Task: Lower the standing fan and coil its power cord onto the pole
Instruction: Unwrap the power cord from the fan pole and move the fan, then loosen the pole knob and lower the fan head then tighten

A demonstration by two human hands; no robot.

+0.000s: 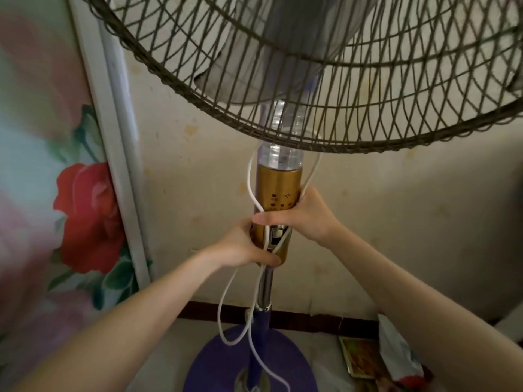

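While both of my hands close around the gold cylindrical control column (278,190) of the standing fan, the white power cord (226,304) runs under my fingers. My left hand (243,244) grips the lower end of that gold column from the left, thumb lying across its bottom edge, and pins a strand of the cord against it. My right hand (302,216) wraps the column just above, from the right, with the thumb stretched across the front over the cord and the other fingers curled behind, out of sight. Above my hands the cord rises in loops on both sides of the column, up toward the clear plastic neck (280,158) under the fan's dark wire grille (353,89), which fills the top of my view. Below my left hand the cord hangs slack in a long loop beside the shiny chrome pole (266,287), crosses the purple lower tube (259,335) and trails down onto the round purple base (215,360) on the floor. Behind the fan is a stained cream wall (396,207); a panel printed with a red rose (87,213) stands to the left, and a small framed picture (358,357) lies on the floor to the right of the base.
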